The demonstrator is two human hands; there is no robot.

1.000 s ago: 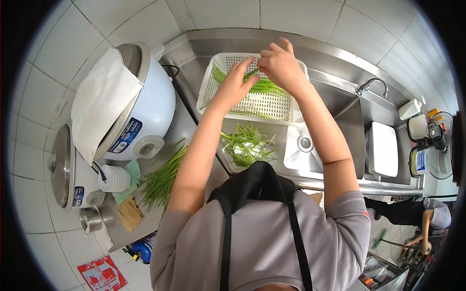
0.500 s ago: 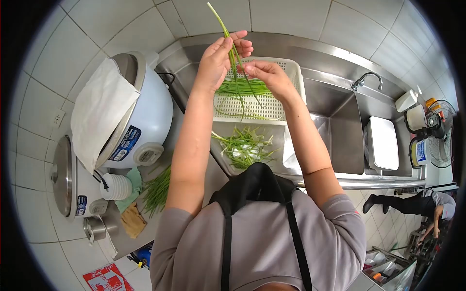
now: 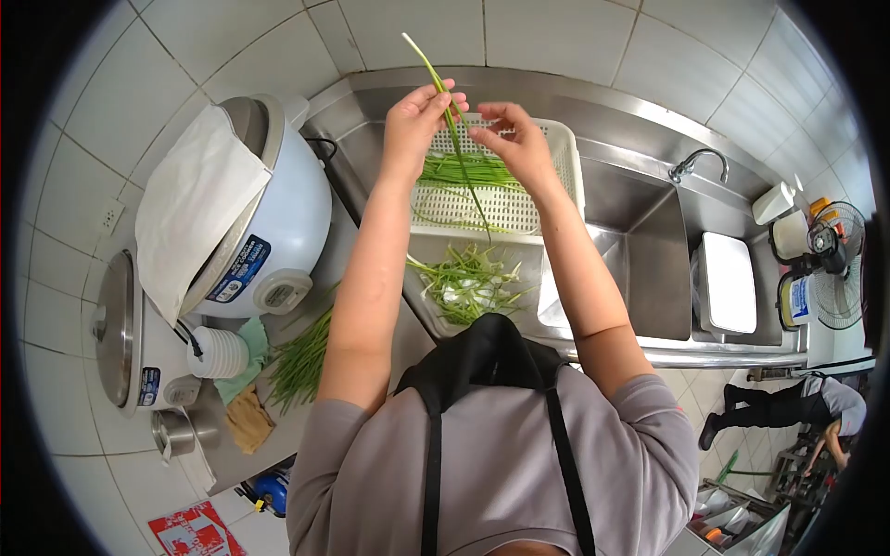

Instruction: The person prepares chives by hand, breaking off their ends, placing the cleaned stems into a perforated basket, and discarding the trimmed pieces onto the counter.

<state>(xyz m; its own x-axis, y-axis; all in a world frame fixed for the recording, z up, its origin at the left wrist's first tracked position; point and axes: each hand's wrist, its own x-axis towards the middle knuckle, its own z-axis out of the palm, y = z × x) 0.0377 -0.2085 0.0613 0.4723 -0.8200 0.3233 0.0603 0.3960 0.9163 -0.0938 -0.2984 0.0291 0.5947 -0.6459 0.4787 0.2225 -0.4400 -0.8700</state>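
Note:
My left hand (image 3: pixel 414 122) pinches a scallion (image 3: pixel 422 57) near its upper part. The white end points up and away, and the green leaves hang down over the basket. Close to the leaves on the right, my right hand (image 3: pixel 521 148) has its thumb and fingers apart with nothing visible in them. Below both hands is a white perforated basket (image 3: pixel 573 176) with a layer of green scallions (image 3: pixel 471 170) in it. Nearer to me, a pile of scallion trimmings (image 3: pixel 468 278) lies in the shallow basin of the steel sink.
A bunch of scallions (image 3: pixel 301 366) lies on the left counter beside a cloth (image 3: pixel 248 419). Large rice cookers (image 3: pixel 301 218) stand further left. To the right are a deep sink (image 3: pixel 640 250), a faucet (image 3: pixel 700 162), a white container (image 3: pixel 728 283) and a fan (image 3: pixel 839 250). Another person (image 3: pixel 788 403) is behind.
My right hand has opened and drawn slightly away from the leaves. My left hand has lowered a little with the scallion. A thin strand hanging beside the leaves no longer shows.

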